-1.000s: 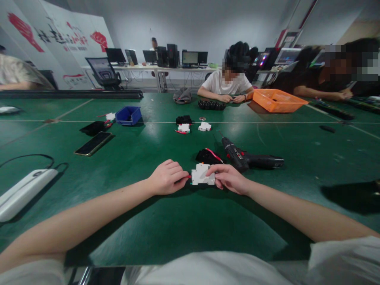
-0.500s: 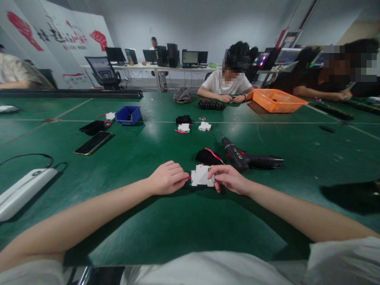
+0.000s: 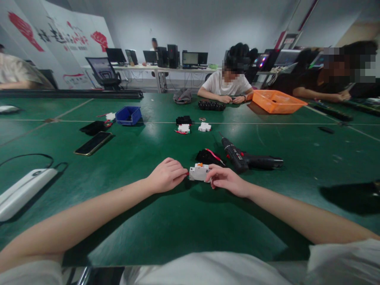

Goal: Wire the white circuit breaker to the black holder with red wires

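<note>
Breaker (image 3: 198,172) between my left hand (image 3: 168,175) and right hand (image 3: 230,180), forearms (image 3: 115,202) angled inward.
Left pinches a red wire (image 3: 187,173), right clamps the breaker's end; beyond, blue bin (image 3: 128,116) and orange basket (image 3: 277,103), contents unclear.

Smooth plastic block (image 3: 197,173), glossy tabletop (image 3: 178,225)

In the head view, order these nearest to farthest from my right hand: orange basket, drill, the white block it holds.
1. White block: in the right hand, toward its left.
2. Drill: just beyond, toward the right.
3. Orange basket: farther back, right.
</note>
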{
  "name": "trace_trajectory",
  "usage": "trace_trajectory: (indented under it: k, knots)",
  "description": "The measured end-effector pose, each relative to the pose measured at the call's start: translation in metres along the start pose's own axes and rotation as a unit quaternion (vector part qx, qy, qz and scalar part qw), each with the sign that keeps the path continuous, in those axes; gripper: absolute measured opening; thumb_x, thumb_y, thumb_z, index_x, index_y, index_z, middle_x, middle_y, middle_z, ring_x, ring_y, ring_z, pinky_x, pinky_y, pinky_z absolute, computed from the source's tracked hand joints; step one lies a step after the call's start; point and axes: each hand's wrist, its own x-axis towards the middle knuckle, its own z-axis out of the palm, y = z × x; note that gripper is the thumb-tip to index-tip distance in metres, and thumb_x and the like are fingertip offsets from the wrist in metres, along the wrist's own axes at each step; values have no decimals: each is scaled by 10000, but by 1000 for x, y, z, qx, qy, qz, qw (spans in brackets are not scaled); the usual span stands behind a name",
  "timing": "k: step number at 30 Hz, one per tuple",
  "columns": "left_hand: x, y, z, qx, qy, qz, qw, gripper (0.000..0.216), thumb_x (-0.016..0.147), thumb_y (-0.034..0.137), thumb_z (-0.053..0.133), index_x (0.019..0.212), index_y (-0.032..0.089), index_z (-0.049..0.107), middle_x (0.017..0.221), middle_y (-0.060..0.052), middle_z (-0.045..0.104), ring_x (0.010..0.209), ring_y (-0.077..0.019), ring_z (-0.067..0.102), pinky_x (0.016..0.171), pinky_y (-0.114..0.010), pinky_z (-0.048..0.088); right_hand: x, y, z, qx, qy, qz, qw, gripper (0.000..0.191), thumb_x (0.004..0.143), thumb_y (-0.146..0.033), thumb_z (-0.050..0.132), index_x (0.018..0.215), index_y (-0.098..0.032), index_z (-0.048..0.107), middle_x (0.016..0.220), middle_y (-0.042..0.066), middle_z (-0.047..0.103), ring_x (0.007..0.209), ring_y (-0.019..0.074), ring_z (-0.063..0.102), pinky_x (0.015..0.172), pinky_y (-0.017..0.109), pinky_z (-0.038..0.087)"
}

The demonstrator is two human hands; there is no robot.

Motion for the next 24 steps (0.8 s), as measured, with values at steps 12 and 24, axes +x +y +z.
trace_trajectory:
  k: [12, 24]
  knots:
    - [1, 0, 3, -42, -54, -65, 996, 195, 1005, 237, 486, 1060, 190, 667, 1013, -63, 720, 963, -191, 647, 870, -346, 475, 0, -7, 5, -64, -18, 3, 998, 295, 896, -412, 716, 1066, -172, 708, 1358, 119, 412, 915, 169, 598, 815, 365, 536]
    - [5, 11, -7, -103, -72, -131, 983, 226, 959, 305, 548, 1136, 186, 625, 1046, -64, 726, 942, -202, 669, 866, -367, 477, -1, -9, 7, -116, -23, -19, 993, 192, 937, -344, 666, 1031, -183, 713, 1370, 107, 437, 1013, 194, 604, 876, 367, 507]
